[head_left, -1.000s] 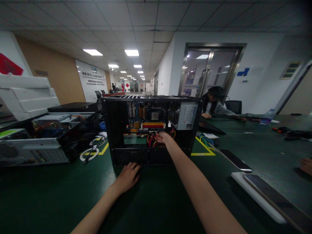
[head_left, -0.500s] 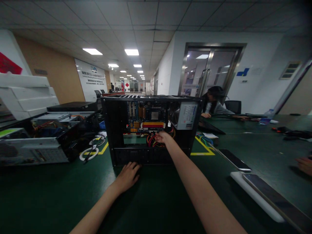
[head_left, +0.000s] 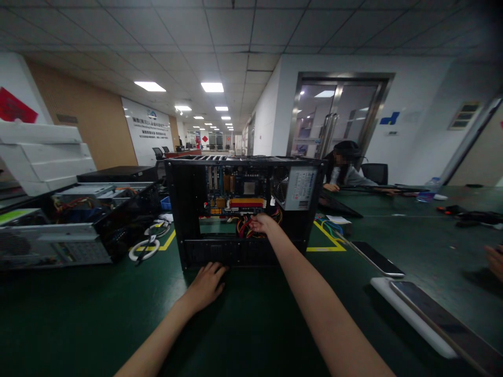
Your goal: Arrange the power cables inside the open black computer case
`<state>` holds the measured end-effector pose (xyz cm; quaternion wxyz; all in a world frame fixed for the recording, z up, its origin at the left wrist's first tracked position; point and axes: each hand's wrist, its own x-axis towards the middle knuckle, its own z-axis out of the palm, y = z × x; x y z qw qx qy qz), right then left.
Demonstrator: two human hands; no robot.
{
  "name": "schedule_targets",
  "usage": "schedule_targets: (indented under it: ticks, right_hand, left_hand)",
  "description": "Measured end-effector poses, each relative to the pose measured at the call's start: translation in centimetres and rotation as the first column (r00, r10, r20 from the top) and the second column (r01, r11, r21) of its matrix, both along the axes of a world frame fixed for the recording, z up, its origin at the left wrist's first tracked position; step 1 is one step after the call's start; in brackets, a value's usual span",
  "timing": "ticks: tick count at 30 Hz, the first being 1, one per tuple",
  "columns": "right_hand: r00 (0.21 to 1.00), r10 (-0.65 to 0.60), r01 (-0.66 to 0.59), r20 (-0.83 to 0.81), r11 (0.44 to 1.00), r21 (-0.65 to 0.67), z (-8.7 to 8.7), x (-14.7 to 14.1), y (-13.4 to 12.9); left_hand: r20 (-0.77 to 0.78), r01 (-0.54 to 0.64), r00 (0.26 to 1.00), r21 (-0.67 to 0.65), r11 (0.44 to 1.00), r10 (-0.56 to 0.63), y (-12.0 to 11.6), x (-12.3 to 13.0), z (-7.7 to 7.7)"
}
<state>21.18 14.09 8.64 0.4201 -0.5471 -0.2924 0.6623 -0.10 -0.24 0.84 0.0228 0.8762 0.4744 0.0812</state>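
Note:
An open black computer case (head_left: 212, 252) stands on the green table, its inside facing me. In it I see a motherboard (head_left: 249, 187) with red and yellow memory slots, and a silver power supply (head_left: 303, 187) at the upper right. Below the board hangs a bundle of red, yellow and black cables (head_left: 242, 227). My right hand (head_left: 261, 224) reaches into the case, its fingers closed on these cables; the fingertips are partly hidden. My left hand (head_left: 207, 284) lies open on the table, fingertips at the lower front edge of the case.
To the left lies another opened computer case (head_left: 74, 246), with a coiled white cable (head_left: 144, 249) beside it. On the right are phones (head_left: 377, 258) and a white slab-like object (head_left: 412, 317). A person (head_left: 346, 167) sits across the table; another hand (head_left: 495, 261) shows at the right edge.
My hands stay almost where they were, the right one at the cables. The view has tilted up slightly. The other person's hand at the right edge has shifted a little outward.

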Motion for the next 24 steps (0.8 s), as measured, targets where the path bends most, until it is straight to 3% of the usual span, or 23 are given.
schedule_targets:
  ticks: [7, 14, 20, 24]
  right_hand:
    - [0.994, 0.033, -0.040, 0.104, 0.998, 0.058, -0.7, 0.0, 0.2]
    - [0.886, 0.115, -0.152, 0.450, 0.987, 0.048, -1.5, -0.1, 0.5]
    - [0.836, 0.106, -0.169, 0.539, 0.983, 0.069, -1.1, 1.7, 0.0]
    - [0.792, -0.007, -0.168, 0.611, 0.959, 0.229, -0.8, 3.4, -1.1]
  left_hand:
    - [0.016, 0.015, 1.000, 0.016, 1.000, -0.015, 0.0, -0.2, -0.2]
    - [0.008, -0.001, 1.000, 0.023, 1.000, 0.000, 0.0, -0.1, -0.3]
    - [0.005, 0.000, 1.000, 0.018, 1.000, -0.001, 0.0, -0.1, -0.1]
    - [0.005, -0.008, 1.000, -0.002, 1.000, 0.008, 0.1, -0.1, -0.2]
